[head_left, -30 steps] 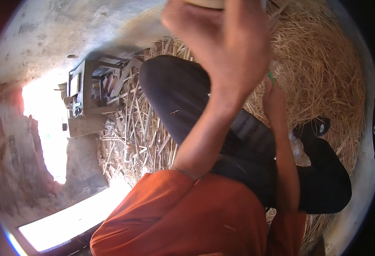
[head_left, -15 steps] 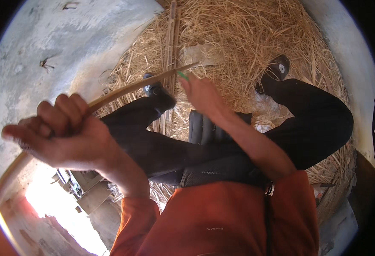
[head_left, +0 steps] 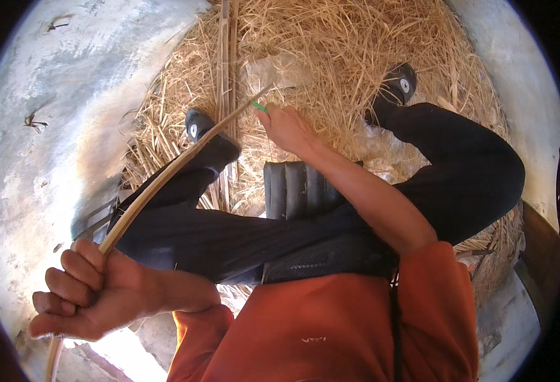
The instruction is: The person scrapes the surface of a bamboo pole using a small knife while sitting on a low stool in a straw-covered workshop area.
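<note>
Sitting on a low black ribbed cushion (head_left: 296,188), a person in an orange long-sleeved top (head_left: 331,331) and black trousers works over a mound of dry yellow straw (head_left: 331,57), which covers the ground beyond the cushion. Pale, rough concrete floor (head_left: 44,114) borders the straw on the left of the cushion and again at the far right; a bright patch of sunlight lies on it below the left fist.

Nearest the camera, left of the cushion, the left hand (head_left: 86,296) is clenched in a full fist around the lower part of one long, thin, curved tan cane strip (head_left: 165,175). That strip arcs from the fist up across the left leg to the straw beyond the cushion, where the right hand (head_left: 289,127) meets its far end. Fingers of the right hand are curled; it also holds a small green object (head_left: 259,107), whose kind cannot be told, and whether it pinches the strip itself cannot be told.

Counts: two hands, one cane strip, one cushion, two black shoes (head_left: 398,83) resting in the straw, and several straight pale cane stalks (head_left: 226,51) lying together beyond the left shoe.
</note>
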Tool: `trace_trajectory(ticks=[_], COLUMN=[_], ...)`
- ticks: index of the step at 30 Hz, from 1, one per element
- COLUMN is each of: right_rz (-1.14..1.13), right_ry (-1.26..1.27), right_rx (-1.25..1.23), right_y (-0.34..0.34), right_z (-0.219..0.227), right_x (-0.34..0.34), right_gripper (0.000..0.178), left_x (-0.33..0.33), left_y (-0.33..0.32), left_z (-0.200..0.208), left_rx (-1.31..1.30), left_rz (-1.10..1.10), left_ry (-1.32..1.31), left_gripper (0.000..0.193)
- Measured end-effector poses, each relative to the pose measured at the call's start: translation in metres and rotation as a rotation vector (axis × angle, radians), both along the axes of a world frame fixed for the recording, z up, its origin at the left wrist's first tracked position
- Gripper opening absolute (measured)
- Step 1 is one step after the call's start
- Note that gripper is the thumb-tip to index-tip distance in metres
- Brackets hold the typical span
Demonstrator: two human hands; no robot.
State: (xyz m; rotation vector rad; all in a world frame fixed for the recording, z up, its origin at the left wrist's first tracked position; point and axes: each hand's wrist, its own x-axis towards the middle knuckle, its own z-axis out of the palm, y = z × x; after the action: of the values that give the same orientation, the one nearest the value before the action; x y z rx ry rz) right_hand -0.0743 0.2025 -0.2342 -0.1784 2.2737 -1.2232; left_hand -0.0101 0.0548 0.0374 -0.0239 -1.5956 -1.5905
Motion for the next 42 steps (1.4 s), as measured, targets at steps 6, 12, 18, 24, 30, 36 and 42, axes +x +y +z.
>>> trace_trajectory(ticks=[6,12,18,24,30,36,42], right_rz=[-0.004,-0.084,-0.045,-0.042,-0.002,0.084,0.25], right_ry=[-0.051,0.059,0.066,0.1,0.063,0.063,0.159], right_rx=[0.038,-0.004,-0.024,0.156,0.174,0.187,0.379], right_y=[-0.005,-0.008,-0.014,-0.006,0.002,-0.008,-0.016], right_z=[-0.008,-0.021,-0.028,-0.051,-0.046,-0.052,-0.169], right_x=[0.015,0.015,0.01,0.005,0.003,-0.004,-0.043], right_gripper=[0.046,0.041,0.042,0.047,0.046,0.048,0.043], left_x=[0.01,0.016,0.002,-0.003,0.002,0.003,0.011], left_y=[-0.011,-0.018,-0.01,0.014,0.019,0.009,-0.002], left_z=[-0.004,-0.003,-0.005,0.003,0.0,0.002,-0.004], left_rx=[-0.005,0.005,-0.024,0.054,0.016,0.011,0.045], left_rz=[-0.131,-0.16,0.368,0.324,0.148,0.217,-0.174], left_ry=[-0.042,-0.055,-0.076,0.016,0.039,0.016,0.023], left_gripper=[0.048,0.048,0.05,0.052,0.048,0.049,0.048])
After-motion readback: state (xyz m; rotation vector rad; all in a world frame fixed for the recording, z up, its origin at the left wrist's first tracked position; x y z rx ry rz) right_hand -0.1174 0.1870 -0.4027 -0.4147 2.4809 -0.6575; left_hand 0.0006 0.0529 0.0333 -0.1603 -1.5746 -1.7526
